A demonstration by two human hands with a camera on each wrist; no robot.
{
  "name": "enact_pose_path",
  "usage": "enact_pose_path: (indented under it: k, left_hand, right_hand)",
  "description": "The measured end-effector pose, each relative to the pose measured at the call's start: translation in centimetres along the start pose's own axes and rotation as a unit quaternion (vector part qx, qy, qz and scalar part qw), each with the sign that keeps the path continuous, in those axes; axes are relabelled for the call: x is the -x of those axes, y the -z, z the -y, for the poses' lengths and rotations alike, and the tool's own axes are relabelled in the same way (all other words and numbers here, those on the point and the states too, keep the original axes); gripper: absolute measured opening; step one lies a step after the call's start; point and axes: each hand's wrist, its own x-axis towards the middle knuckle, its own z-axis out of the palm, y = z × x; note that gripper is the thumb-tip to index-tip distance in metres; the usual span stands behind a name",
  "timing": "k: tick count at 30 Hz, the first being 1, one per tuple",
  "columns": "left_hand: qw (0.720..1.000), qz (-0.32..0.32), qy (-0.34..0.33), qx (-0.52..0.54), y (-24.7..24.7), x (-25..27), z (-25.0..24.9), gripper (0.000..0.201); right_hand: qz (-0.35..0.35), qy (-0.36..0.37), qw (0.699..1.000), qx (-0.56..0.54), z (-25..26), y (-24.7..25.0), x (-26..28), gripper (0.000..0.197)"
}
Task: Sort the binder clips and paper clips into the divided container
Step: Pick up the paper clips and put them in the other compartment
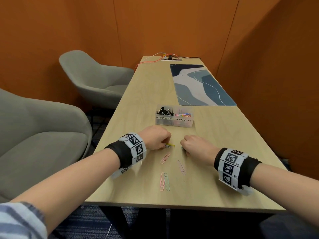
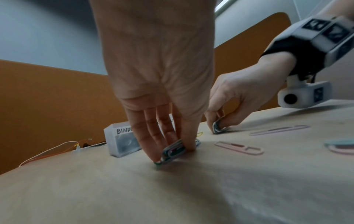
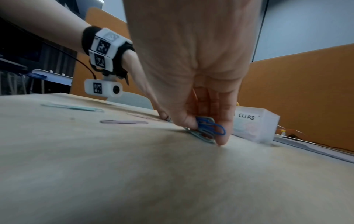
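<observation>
Flanking the table (image 1: pixel 215 135): grey chairs (image 1: pixel 96 78), patterned mat (image 1: pixel 198 85), orange cable (image 1: pixel 148 62)

A long pale wooden table (image 1: pixel 224 135) fills the booth, its far right part under a desk mat (image 1: pixel 198 85) patterned in blues and cream. Beyond the mat sits a power socket strip (image 1: pixel 170 58) — orange and white cables (image 1: pixel 151 61) trail from it. Two grey armchairs (image 1: pixel 96 80) stand left, against orange wall panels (image 1: pixel 69 23).
</observation>
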Motion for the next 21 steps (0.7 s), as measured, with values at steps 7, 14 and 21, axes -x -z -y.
enact_pose_path:
  k: [7, 14, 21]
  left_hand:
    - [0.999, 0.034, 0.026, 0.032, 0.0, -1.1, 0.2, 0.023]
    - [0.997, 0.019, 0.037, 0.062, -0.2, -1.3, 0.4, 0.021]
    - [0.989, 0.029, 0.057, 0.133, -0.2, -1.9, 1.0, 0.026]
  right_hand:
    - [0.053, -0.068, 0.967, -0.239, -3.9, 2.6, -1.7, 0.017]
    - [-0.101, -0.187, 0.921, -0.327, -7.5, 7.0, -7.2, 0.027]
    - [-0.140, -0.198, 0.916, -0.320, -7.9, 6.1, -8.6, 0.029]
